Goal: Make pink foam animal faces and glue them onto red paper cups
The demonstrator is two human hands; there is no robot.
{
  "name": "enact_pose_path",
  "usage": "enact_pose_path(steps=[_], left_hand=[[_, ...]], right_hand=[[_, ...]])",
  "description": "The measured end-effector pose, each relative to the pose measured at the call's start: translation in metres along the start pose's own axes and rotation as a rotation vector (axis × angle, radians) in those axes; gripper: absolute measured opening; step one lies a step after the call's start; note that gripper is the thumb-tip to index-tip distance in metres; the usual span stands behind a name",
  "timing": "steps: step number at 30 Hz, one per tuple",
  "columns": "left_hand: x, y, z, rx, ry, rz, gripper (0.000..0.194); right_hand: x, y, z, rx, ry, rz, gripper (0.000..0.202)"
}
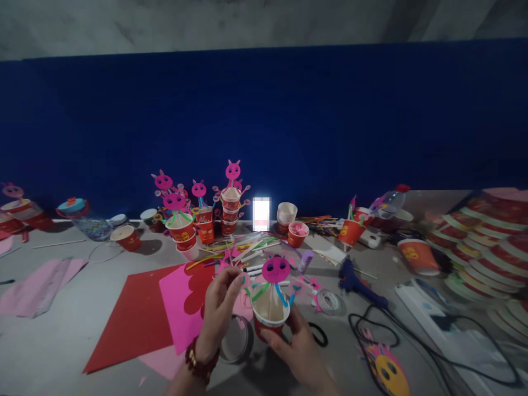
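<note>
My right hand is closed around a red paper cup with a white rim, held upright above the table. Out of the cup rises a pink paper face with big eyes and small horns, on a thin stick. A green pipe cleaner and a blue pipe cleaner bend over the rim like arms, with pink paper pieces at their ends. The fingertips of my left hand pinch at the green arm's pink paper end. A roll of tape lies below, between both hands.
Similar cups with pink figures stand along the blue wall. Red card and pink card lie left. To the right are a glue gun with a looping black cord, a power strip, and stacked cups.
</note>
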State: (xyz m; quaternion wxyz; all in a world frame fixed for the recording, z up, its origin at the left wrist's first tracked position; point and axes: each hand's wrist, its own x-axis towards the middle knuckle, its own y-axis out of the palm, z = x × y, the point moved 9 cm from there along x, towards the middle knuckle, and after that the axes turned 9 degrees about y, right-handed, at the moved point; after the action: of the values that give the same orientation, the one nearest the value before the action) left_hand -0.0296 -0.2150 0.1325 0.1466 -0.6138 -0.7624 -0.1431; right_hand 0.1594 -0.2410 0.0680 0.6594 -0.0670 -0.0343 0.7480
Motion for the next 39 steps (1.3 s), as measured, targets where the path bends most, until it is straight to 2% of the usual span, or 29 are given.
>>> enact_pose_path(steps=[3,8,15,21,30,39], left_hand=[[0.001,0.005,0.003,-0.091,-0.055,0.034,0.025],[0.001,0.006,0.005,-0.121,-0.054,0.036,0.026],[-0.003,0.008,0.015,-0.209,-0.105,0.061,0.018],[-0.004,0.014,0.020,-0.297,-0.130,0.076,0.018],[-0.003,0.014,0.023,-0.272,-0.141,0.093,0.016],[-0.005,0.017,0.025,-0.324,-0.178,0.054,0.022]], right_hand=[[0.000,0.002,0.000,0.031,-0.010,0.017,0.044],[0.001,0.005,-0.001,0.140,-0.016,0.050,0.043],[0.003,0.005,-0.007,0.198,0.013,0.071,0.053],[0.007,0.010,-0.011,0.303,0.029,0.113,0.053],[0.009,0.004,-0.014,0.209,-0.036,0.062,0.053],[0.010,0.002,-0.011,0.187,-0.031,0.058,0.048]])
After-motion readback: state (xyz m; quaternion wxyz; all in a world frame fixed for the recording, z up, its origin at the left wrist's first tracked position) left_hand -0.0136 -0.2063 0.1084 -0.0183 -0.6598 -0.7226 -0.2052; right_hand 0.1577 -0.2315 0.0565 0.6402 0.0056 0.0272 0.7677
